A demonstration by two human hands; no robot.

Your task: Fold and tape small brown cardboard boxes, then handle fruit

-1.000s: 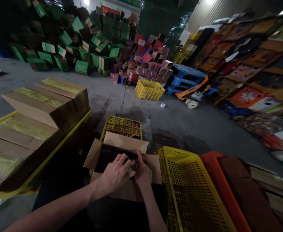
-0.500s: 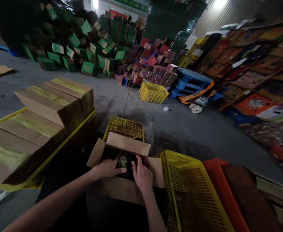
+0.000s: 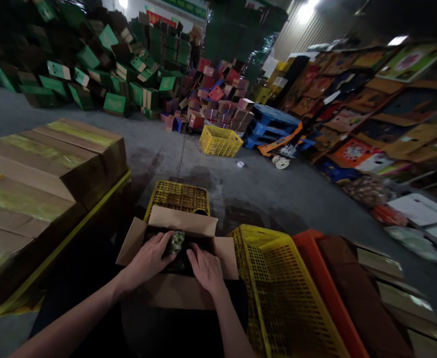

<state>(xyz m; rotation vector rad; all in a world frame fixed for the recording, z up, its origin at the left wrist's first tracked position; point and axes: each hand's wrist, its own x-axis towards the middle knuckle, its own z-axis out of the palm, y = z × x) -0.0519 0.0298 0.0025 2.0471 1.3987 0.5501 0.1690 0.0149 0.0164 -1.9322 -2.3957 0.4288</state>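
Where its four flaps stand splayed outward, an open brown cardboard box (image 3: 181, 293) presents a clear mouth to both hands. Within that mouth, near the box's far edge, a small glossy green-patterned item (image 3: 177, 242) sits between the thumb and fingers of the left hand (image 3: 147, 256), the grip narrow and closed about it. The right hand (image 3: 207, 271) reaches over the box's right side, fingers slightly spread and pointing into the dark interior; whether it holds anything there cannot be told. Just right of the box, close to its right flap, runs the rim of a deep yellow plastic lattice crate (image 3: 270, 232), with an orange-red plastic crate (image 3: 330, 293) alongside, farther from the box. Directly beyond the box's far flap lies a yellow plastic mesh crate (image 3: 179, 194); past it, open grey concrete floor (image 3: 296, 199) extends. Left of the box, across a dark gap, taped brown cardboard cartons (image 3: 50, 144) rise above a yellow crate edge (image 3: 91, 214).
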